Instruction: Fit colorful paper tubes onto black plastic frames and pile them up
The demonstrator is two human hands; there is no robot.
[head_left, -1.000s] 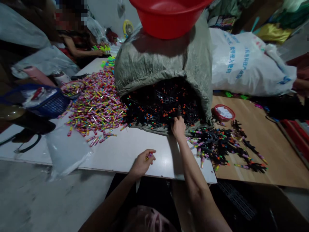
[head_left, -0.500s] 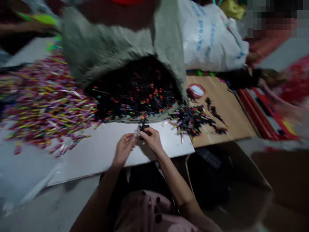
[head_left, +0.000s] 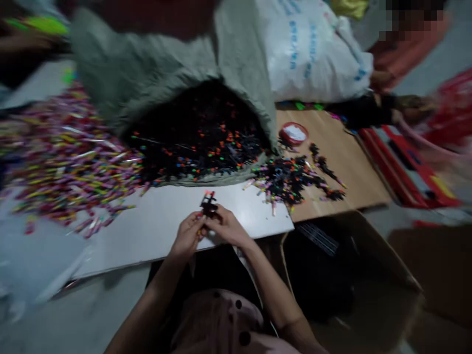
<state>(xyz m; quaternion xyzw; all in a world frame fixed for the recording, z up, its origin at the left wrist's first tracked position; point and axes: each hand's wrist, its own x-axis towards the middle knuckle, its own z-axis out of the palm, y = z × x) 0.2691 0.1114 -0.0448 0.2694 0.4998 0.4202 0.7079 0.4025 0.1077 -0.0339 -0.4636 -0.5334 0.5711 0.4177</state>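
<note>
My right hand [head_left: 225,224] is closed on a small black plastic toy [head_left: 209,202], gun-like in shape, with an orange-red tip pointing away from me. My left hand [head_left: 187,232] meets it from the left, its fingers pinched together at the toy's lower end. Bits of red and yellow show between the left fingers, too small and blurred to name. Both hands are over the front edge of the white board [head_left: 140,231]. Behind them, an open grey-green sack [head_left: 155,64] holds a heap of similar black pieces [head_left: 206,147] with orange, green and blue ends.
Pink and yellow small tubes [head_left: 84,167] lie heaped at left. Black pieces with coloured tubes [head_left: 283,179] form a pile at right, near a red bowl [head_left: 294,132] of white stuff. Beyond are a white sack [head_left: 313,54], red box [head_left: 409,167], open carton [head_left: 383,290] and other people's arms.
The black toy has come nearer to me and a little left, and stands clearer above my fingers. My hands have drawn closer together. The whole view has shifted slightly.
</note>
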